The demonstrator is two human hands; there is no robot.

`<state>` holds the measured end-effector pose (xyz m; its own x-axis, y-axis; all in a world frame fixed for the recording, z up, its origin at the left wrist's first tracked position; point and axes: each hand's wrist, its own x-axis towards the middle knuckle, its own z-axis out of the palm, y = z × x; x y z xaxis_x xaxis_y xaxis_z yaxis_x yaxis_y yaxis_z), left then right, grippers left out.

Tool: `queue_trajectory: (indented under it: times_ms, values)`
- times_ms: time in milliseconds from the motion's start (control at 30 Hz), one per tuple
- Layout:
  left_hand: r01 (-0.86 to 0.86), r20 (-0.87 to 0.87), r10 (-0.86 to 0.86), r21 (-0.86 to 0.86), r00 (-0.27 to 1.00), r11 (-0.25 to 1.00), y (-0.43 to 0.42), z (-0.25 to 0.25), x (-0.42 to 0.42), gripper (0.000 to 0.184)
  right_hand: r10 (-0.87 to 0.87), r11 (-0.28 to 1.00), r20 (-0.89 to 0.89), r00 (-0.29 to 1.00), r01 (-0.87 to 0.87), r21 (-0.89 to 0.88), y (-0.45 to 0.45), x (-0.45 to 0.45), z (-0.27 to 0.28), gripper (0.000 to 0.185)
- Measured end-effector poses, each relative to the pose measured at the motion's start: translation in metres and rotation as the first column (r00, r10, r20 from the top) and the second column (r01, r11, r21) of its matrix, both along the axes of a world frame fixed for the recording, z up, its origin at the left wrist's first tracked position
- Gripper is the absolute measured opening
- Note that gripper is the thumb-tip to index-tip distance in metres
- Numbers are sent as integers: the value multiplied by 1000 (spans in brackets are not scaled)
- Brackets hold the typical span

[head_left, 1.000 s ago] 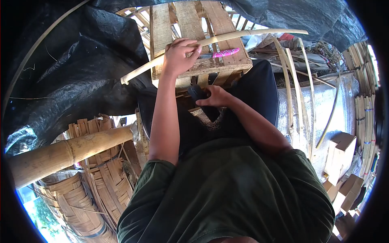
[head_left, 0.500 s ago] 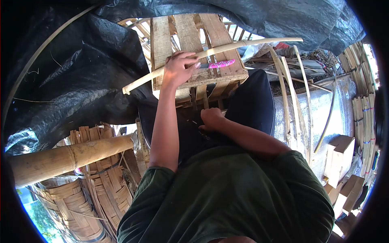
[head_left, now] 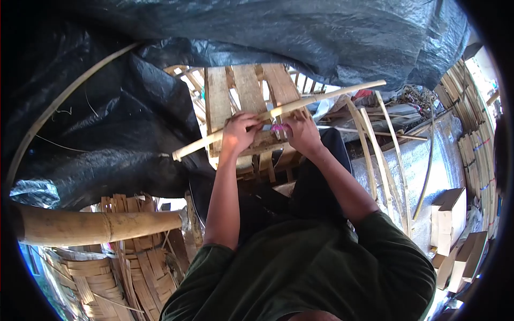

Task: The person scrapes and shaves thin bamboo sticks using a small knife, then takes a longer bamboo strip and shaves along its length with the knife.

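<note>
A long pale bamboo strip lies slantwise across a slatted wooden crate, its lower end to the left. My left hand is closed around the strip near the crate's front edge. Just to the right is a knife with a pink patterned handle, its grey blade pointing toward my left fingers. My right hand is closed over the end of that handle and hides much of it. Both hands are close together over the crate top.
Dark plastic sheeting hangs left and overhead. A thick bamboo pole juts in at left above woven bamboo baskets. Several loose strips lean on the right beside cardboard boxes and stacked bamboo bundles.
My right hand has risen from my lap to the knife handle and closed on it. My left hand still holds the strip. The view has tilted, so the crate sits lower.
</note>
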<state>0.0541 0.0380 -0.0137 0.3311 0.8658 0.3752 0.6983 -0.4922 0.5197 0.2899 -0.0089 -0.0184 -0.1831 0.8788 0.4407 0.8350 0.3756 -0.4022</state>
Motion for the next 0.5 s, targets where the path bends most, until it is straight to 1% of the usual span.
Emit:
queue_trajectory:
  times_ms: [33, 67, 133, 167, 200, 267, 300, 333, 367, 400, 467, 500]
  values:
    - [15, 14, -15, 22, 1000, 1000, -2, 3, 1, 12, 63, 998, -23, 998, -62, 27, 3, 4, 3, 19]
    - [17, 17, -17, 40, 1000, 999, -2, 6, 2, 12, 86, 990, 65, 994, -93, 107, 1, 8, 5, 17]
    - [66, 19, -68, 83, 997, 994, -2, 6, -1, 14, 177, 983, 134, 975, -183, 28, 0, 14, 17, 20]
    - [74, 80, -81, 94, 993, 993, 1, 2, -1, 16, 176, 982, 140, 975, -183, 42, 1, 16, 16, 20]
    - [73, 82, -82, 110, 993, 991, 1, 3, 0, 16, 144, 984, 126, 982, -155, 88, 4, 20, 9, 23]
    - [-12, 200, -7, 92, 980, 996, -1, 6, 1, 20, 114, 980, 115, 987, -130, 149, 3, 30, 9, 27]
    - [-47, 198, 13, 165, 980, 985, -5, 10, 2, 25, 86, 995, 66, 994, -90, 52, -2, 37, 14, 30]
    - [-50, 205, 12, 179, 979, 983, -6, 10, 2, 25, 53, 997, 23, 998, -52, -50, -7, 46, 15, 34]
    - [-67, 153, 46, 129, 987, 989, -7, 10, 2, 28, 55, 998, -43, 998, -56, -18, -11, 53, 13, 32]
    - [-84, 102, 76, 77, 992, 993, -6, 8, 2, 32, 54, 999, -29, 998, -54, -5, -15, 58, 12, 32]
    - [-68, 124, 56, 89, 991, 994, -3, 6, 1, 32, -58, 993, -227, 972, 32, -116, -24, 68, 8, 28]
    - [-62, 111, 59, 25, 992, 998, -3, 6, -1, 33, -98, 995, -289, 952, 97, -17, -24, 68, 4, 21]
